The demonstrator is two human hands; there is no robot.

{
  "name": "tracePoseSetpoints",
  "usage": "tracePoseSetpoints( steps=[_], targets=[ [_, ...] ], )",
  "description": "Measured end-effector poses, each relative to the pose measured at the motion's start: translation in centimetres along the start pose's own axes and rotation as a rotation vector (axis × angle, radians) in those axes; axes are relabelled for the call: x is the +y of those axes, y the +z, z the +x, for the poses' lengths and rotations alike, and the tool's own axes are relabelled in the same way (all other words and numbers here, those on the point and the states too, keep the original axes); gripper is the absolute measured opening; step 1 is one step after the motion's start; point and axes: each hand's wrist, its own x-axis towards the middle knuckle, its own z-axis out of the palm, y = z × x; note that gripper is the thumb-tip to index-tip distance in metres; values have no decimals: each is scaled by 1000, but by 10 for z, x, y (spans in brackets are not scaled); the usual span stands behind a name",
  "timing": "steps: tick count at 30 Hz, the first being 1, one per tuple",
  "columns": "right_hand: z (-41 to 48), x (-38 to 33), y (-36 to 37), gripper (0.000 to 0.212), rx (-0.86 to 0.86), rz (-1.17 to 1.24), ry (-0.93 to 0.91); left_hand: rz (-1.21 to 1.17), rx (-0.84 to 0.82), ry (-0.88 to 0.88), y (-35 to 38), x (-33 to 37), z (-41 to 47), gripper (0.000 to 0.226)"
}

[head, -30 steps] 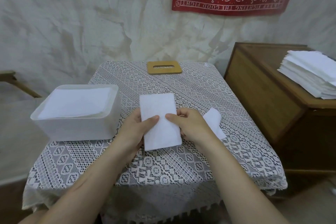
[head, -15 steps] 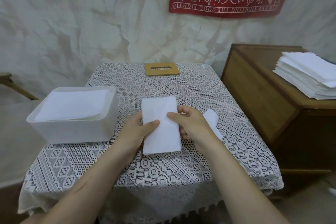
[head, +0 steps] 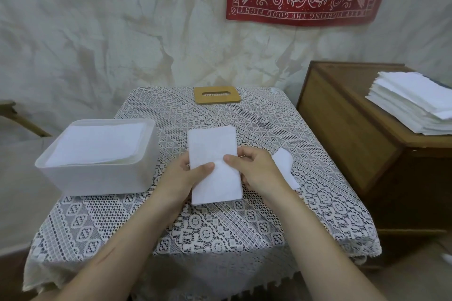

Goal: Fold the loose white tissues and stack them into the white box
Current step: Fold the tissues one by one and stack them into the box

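We've got both hands on the folded tissue (head: pixel 212 148) at the middle of the desk (head: pixel 244 230): the left hand (head: pixel 186 175) pinches its left edge, thumb on top, and the right hand (head: pixel 255 171) pinches the right edge the same way. The white box (head: pixel 97 176) sits at the desk's left edge with stacked tissues (head: pixel 97 144) inside. A loose tissue (head: pixel 285 166) lies just right of the right hand.

Bare forearms (head: pixel 127 239), left perhaps scratched

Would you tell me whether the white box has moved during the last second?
No. The white box stays at the table's left edge, just as far from the wooden lid.
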Motion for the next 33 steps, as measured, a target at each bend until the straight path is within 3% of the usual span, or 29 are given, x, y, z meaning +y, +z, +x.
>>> tracePoseSetpoints(
  steps=[8,15,21,24,27,33],
  targets=[
    [1,8,-19,7,93,-162,-29,6,51,-32,-1,-3,2,32],
    [-5,10,-71,6,451,-596,-44,-16,106,-58,-2,-1,2,23],
    [12,16,-89,55,391,-754,73,8,99,-57,-2,-1,1,27],
    [20,15,-87,49,351,-802,132,0,97,-61,-2,0,0,25],
    [23,12,-91,20,291,-721,139,-3,107,-64,-3,0,0,23],
    [15,-6,-78,13,210,-303,-103,-3,100,-51,-4,4,0,20]
  ],
)
